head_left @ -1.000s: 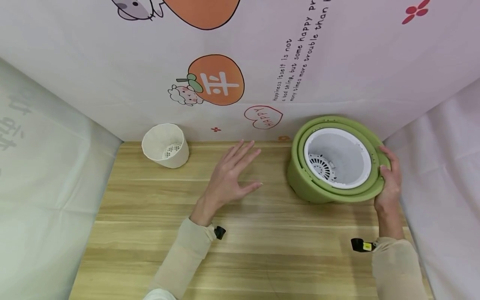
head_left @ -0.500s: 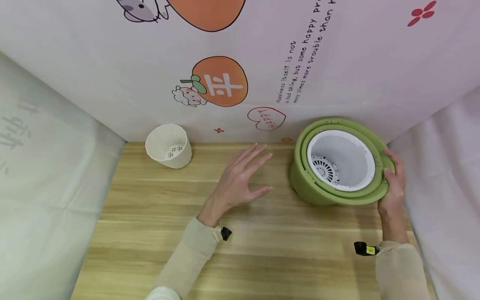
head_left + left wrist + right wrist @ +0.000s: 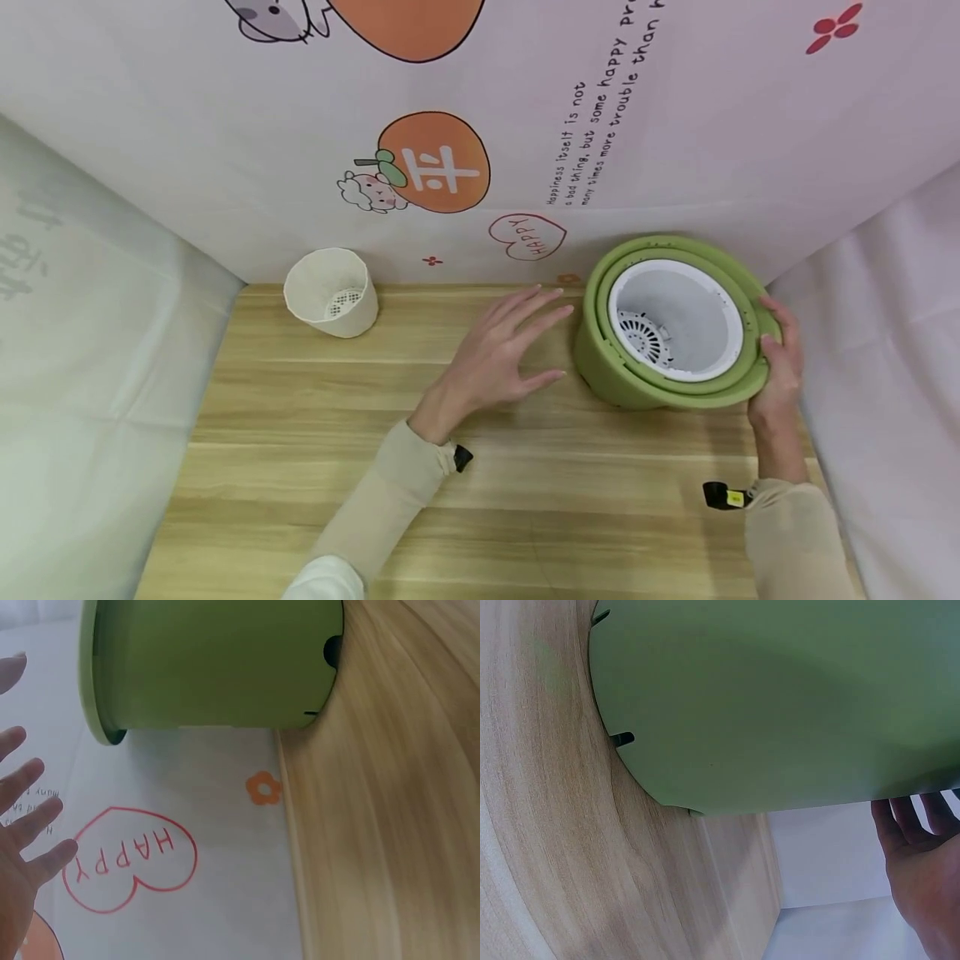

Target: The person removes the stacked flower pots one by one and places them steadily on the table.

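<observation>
Your right hand (image 3: pixel 776 367) grips the rim of the green pot (image 3: pixel 622 379), tilted at the desk's (image 3: pixel 300 467) back right with a white basket (image 3: pixel 675 321) inside. Your left hand (image 3: pixel 498 358) hovers spread, holding nothing. The pot looks light, stiff and smooth; hold opposite rim edges.

The green pot (image 3: pixel 780 697) fills the upper frame over the wooden surface (image 3: pixel 547 847), my right hand (image 3: pixel 922 862) at its rim, lower right.
</observation>
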A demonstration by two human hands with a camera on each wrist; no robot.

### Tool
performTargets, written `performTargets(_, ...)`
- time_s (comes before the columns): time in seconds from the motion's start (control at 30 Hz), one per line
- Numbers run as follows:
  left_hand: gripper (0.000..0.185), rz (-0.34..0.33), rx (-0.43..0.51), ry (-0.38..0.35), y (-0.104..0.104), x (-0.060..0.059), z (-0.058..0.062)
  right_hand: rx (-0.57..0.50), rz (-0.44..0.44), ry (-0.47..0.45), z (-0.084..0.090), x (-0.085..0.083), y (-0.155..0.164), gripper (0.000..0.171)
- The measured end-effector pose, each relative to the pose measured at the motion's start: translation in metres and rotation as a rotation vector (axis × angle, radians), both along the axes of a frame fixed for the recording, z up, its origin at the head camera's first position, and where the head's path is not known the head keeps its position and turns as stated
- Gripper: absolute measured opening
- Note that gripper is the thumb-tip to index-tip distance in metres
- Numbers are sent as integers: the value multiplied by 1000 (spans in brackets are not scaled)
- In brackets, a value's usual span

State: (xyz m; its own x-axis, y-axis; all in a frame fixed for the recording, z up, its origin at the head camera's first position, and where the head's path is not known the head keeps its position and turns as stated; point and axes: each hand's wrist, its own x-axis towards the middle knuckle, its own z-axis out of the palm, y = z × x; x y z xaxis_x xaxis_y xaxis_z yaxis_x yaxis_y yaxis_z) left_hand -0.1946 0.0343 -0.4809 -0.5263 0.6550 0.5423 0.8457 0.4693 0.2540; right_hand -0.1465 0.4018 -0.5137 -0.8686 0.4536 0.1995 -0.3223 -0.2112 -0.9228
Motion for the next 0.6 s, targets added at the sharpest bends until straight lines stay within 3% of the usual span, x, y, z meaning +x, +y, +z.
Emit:
performTargets(0.33, 77, -15, -40, 4, 11, -6, 1, 29, -5, -8, -1, -2, -2, 49)
performTargets(0.6, 76, -30, -20, 9, 19, -10, 1, -15, -30, 3, 0, 0, -3, 49)
